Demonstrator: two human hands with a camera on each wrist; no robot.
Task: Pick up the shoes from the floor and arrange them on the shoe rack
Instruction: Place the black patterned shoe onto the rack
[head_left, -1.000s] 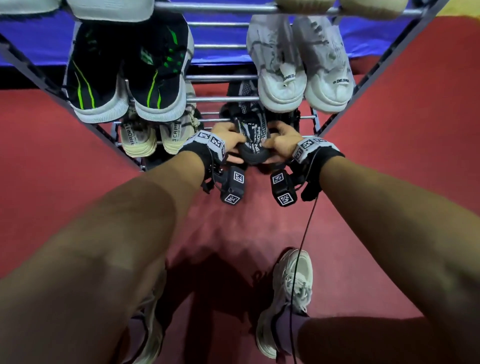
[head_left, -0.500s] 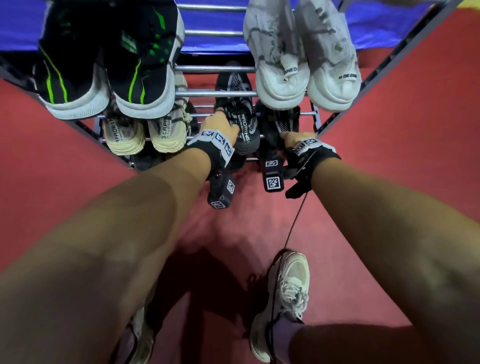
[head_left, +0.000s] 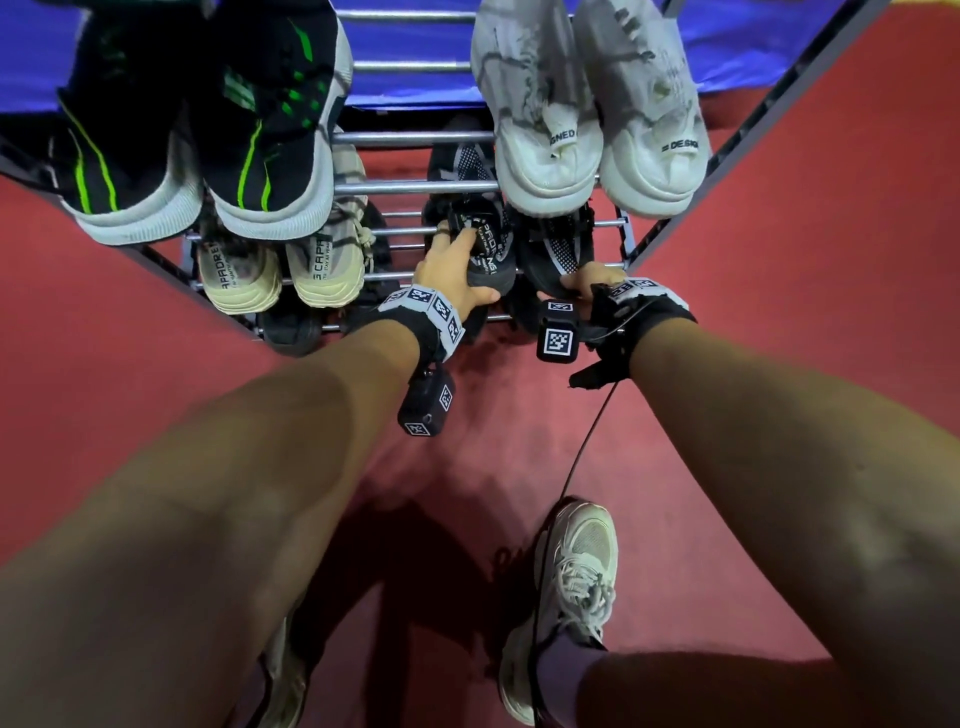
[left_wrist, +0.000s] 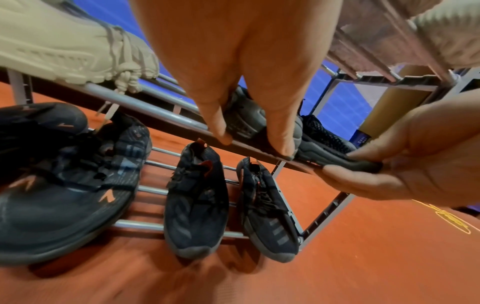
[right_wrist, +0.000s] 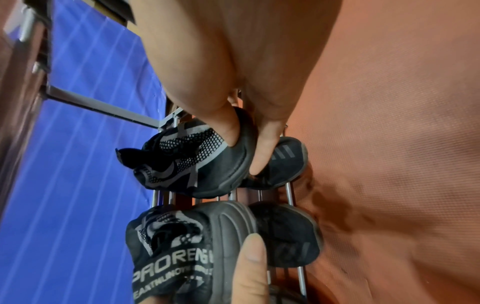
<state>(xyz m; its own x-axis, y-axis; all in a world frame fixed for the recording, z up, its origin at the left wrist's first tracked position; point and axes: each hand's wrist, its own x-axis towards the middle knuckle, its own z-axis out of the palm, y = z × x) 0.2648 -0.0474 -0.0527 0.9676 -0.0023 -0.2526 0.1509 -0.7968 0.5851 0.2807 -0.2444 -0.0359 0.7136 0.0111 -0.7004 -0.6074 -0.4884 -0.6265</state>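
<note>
A pair of black and grey mesh shoes lies side by side, heels towards me, on a middle tier of the metal shoe rack (head_left: 415, 186). My left hand (head_left: 457, 270) grips the heel of the left shoe (head_left: 491, 254), thumb on its lettered heel tab (right_wrist: 176, 246). My right hand (head_left: 584, 280) pinches the heel of the right shoe (head_left: 558, 249) between thumb and fingers (right_wrist: 262, 152). In the left wrist view my fingers (left_wrist: 283, 133) curl round the grey heel (left_wrist: 246, 121). The white pair above hides the toes of both shoes.
The tier above holds a black and green pair (head_left: 208, 130) and a white pair (head_left: 587, 104). A beige pair (head_left: 280, 270) sits left of my hands. Dark shoes (left_wrist: 197, 197) fill the bottom tier. Red floor lies around; my own foot in a white sneaker (head_left: 571, 587) stands below.
Both hands have pushed the black pair from the rack's front edge deeper onto the tier. The two shoes now lie apart, side by side. My head has moved closer.
</note>
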